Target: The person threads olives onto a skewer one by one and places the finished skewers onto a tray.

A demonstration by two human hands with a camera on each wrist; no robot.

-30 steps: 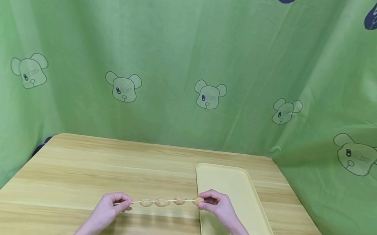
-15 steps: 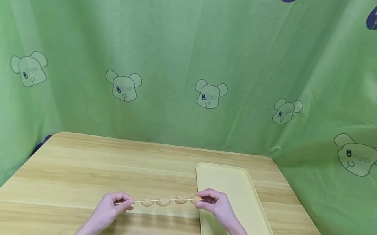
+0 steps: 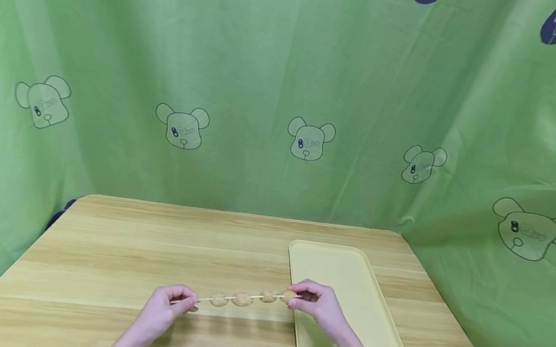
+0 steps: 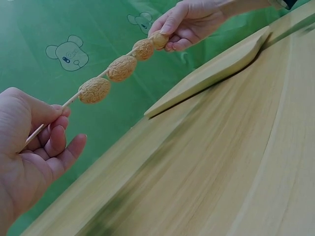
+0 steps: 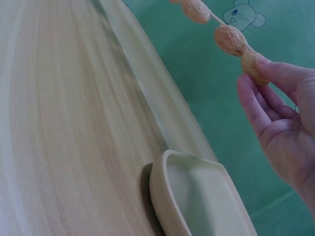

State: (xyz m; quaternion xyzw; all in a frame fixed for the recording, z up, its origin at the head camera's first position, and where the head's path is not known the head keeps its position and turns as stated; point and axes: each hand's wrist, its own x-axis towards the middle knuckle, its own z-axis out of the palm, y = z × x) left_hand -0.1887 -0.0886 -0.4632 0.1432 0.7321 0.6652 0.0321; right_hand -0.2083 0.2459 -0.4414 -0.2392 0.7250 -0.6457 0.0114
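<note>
A thin wooden skewer (image 3: 204,299) is held in the air above the table, tilted slightly up to the right. Several wrinkled golden-brown food balls (image 4: 121,68) are threaded along it. At the bare end, my left hand (image 3: 162,306) pinches the stick between thumb and index finger; the other fingers curl loosely in the left wrist view. My right hand (image 3: 320,308) pinches the end ball (image 5: 253,68) between thumb and fingers, close against its neighbour (image 5: 230,39). In the head view the stick's tip shows at the end ball, beside my right fingers.
A pale yellow rectangular tray (image 3: 335,263) lies on the right half of the wooden table (image 3: 143,238), partly under my right hand and forearm. Green fabric (image 3: 250,64) printed with bear heads hangs behind and along both sides.
The end ball has slid a little left along the skewer, nearer its neighbour, with my right fingers on it. My left hand keeps its pinch on the stick, nearly still.
</note>
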